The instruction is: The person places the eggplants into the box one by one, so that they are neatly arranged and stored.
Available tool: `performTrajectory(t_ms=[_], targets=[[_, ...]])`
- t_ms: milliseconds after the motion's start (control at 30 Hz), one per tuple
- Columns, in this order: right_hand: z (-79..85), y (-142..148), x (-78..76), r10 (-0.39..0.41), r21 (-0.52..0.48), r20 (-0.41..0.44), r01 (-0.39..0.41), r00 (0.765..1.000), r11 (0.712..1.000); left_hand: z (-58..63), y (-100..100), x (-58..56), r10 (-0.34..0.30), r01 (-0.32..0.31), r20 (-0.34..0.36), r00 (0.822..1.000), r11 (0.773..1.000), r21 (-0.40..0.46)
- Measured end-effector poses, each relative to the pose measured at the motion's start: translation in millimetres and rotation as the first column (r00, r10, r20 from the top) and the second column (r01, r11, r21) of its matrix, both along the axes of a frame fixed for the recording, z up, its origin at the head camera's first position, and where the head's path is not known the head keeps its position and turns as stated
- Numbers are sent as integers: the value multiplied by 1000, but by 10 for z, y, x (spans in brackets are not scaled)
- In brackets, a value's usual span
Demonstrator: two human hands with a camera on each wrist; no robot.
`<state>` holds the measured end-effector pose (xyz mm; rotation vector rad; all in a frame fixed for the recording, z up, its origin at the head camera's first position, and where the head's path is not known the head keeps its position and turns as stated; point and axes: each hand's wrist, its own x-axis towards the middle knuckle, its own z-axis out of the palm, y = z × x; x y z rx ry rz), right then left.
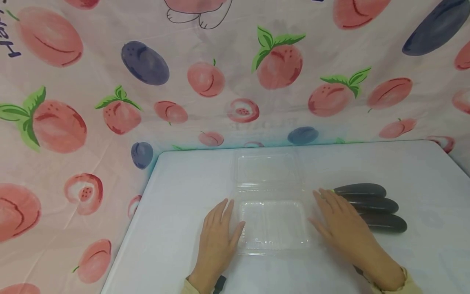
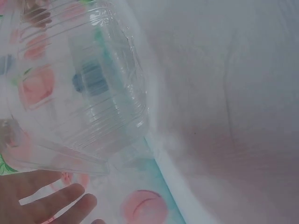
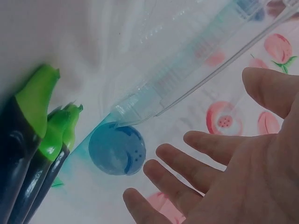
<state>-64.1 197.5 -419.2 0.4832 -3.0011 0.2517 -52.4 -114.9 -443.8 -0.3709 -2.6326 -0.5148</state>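
A clear plastic clamshell container lies opened out on the white table, its lid folded back behind the base. My left hand is at the base's left side, fingers straight and thumb tip over its left edge. On the other side, my right hand spreads its fingers between the base and three dark eggplants, partly covering their left ends. Green caps show on the eggplants in the right wrist view, where my right hand holds nothing. Low in the left wrist view are my left fingers, near the container.
The white table ends at the back against a fruit-printed cloth, which also hangs along the left side. A small black object shows by my left wrist, and tan sleeves cover both forearms.
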Motion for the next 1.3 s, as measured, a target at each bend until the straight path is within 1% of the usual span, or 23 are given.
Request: performTrajectory(t_ms=[100,267,500,667,833,1067,1300], targets=[[14,22,-3,3,0,0,-3,1000,1000,-1,-7,3,1,-1,-3,1000,1000,16],[12,69,-6,8,-17,-14,-8,1000,1000,-8,-24,5,7,-8,13,1000,999,54],[6,125,-28,1,-19,-2,-1,1000,1000,-25,-41,3,26,-31,57,998,996,87],[10,166,-20,6,-37,-24,-6,1000,999,-18,-41,8,36,-47,102,994,993,113],[9,210,-20,8,-31,-18,-9,1000,999,-16,-44,4,45,-61,140,989,991,116],[-8,289,-12,23,-7,-2,-23,1000,1000,-19,-47,-5,55,-76,163,985,989,127],[-17,347,-1,39,-18,-34,-39,999,999,-35,-53,-20,55,-86,182,982,982,170]])
